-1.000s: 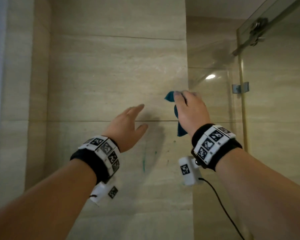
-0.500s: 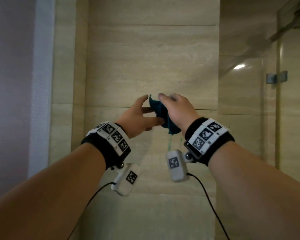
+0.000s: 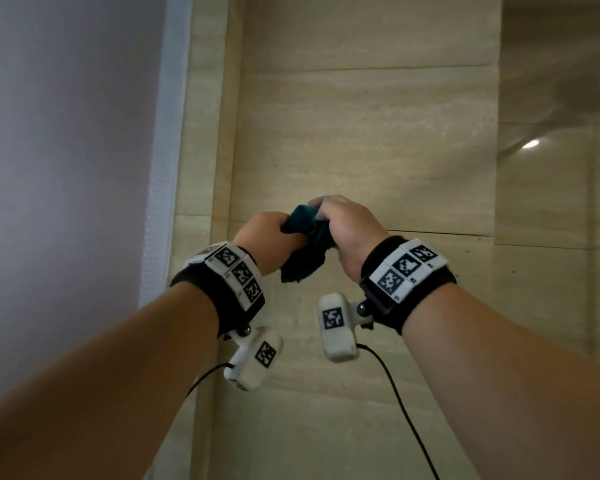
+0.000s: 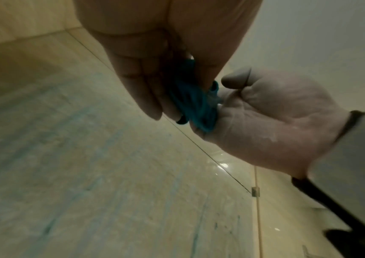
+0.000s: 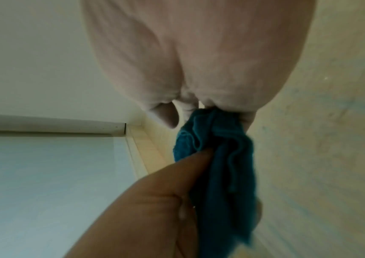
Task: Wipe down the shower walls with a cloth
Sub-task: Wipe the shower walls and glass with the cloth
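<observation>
You are holding the teal cloth [image 3: 305,244] bunched between both hands, in front of the beige tiled shower wall [image 3: 368,140] and apart from it. Your left hand [image 3: 269,242] is curling its grip around the cloth's left side, fingers wrapped into the fabric. Your right hand [image 3: 349,228] is pinching the cloth's upper end, fingers folded over it. A loose end of cloth is hanging down between your wrists. The glass panel [image 3: 555,161] is standing to the right of the wall.
</observation>
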Motion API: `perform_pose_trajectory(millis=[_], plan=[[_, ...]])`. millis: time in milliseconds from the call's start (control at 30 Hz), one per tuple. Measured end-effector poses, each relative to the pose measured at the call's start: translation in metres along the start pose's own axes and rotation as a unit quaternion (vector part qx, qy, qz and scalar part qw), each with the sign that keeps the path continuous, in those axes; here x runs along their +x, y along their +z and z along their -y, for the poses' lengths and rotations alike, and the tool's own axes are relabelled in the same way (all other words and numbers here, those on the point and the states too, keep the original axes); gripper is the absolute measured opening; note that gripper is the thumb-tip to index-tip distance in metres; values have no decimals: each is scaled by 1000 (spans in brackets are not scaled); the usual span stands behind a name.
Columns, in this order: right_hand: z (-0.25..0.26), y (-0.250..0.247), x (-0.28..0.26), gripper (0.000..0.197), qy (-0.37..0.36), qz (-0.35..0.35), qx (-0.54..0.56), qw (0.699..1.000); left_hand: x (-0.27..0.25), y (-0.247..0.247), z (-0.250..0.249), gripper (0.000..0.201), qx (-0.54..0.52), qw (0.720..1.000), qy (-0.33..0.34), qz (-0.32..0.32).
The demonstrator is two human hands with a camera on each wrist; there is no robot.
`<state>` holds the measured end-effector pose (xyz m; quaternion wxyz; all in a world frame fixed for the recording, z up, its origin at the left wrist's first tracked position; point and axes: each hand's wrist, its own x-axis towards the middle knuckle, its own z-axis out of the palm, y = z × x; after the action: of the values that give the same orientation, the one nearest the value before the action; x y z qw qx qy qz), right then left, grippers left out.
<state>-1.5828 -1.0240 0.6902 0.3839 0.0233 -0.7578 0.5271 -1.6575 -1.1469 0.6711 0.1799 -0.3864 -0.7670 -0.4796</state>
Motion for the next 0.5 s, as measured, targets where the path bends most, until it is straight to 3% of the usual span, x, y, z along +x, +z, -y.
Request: perform_pose_trajectory(millis=[100, 167, 267, 333, 400, 500], plan=[[2, 7, 6, 26, -75, -60, -141, 985, 7, -16, 11, 19, 4, 998, -29, -57], [0, 14, 8, 30, -113, -54, -164, 978, 13, -22, 18, 23, -57, 995, -49, -61], [-7, 29, 12, 43, -147, -7, -214, 966, 16, -28, 22, 25, -191, 978, -65, -45], [-13, 37, 16, 50, -167, -4, -231, 959, 13, -32, 19, 25, -296, 951, -84, -18], [-18, 41, 20, 52, -183, -26, -234, 955, 11, -37, 18, 24, -358, 928, -102, 4], [-20, 42, 26, 39, -216, -81, -276, 933, 10, -46, 19, 23, -385, 915, -121, 27]])
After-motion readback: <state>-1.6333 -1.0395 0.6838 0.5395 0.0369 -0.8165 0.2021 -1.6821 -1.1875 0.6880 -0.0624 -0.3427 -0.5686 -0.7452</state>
